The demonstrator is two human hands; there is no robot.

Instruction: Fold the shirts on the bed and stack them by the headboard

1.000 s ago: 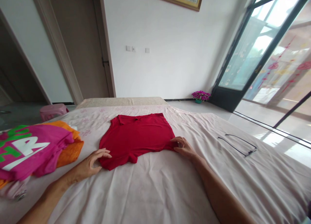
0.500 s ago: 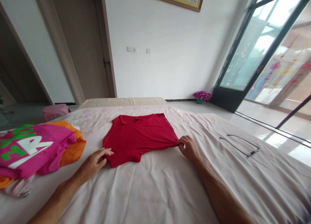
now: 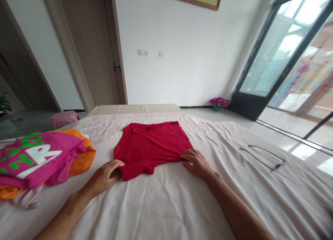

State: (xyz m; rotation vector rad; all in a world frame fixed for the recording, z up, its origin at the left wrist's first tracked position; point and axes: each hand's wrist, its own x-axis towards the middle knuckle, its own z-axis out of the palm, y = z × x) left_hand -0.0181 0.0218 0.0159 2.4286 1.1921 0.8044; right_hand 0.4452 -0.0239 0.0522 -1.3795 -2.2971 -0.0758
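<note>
A red collared short-sleeved shirt lies spread on the bed, its collar toward the far left and a sleeve pointing toward me. At the shirt's near left edge, beside that sleeve, my left hand has its fingers and thumb closed on the cloth. My right hand rests at the near right corner, fingers laid over the edge of the fabric and thumb apart on the sheet.
Left of the shirt sits a pile of clothes with a magenta printed top over orange cloth. Eyeglasses lie on the pale bedsheet at right. Beyond the bed are a pink stool and potted flowers.
My right hand has let go of the stretched corner and moved left onto the cloth's edge. My left hand's fingers have closed at the sleeve side. The view has shifted slightly.
</note>
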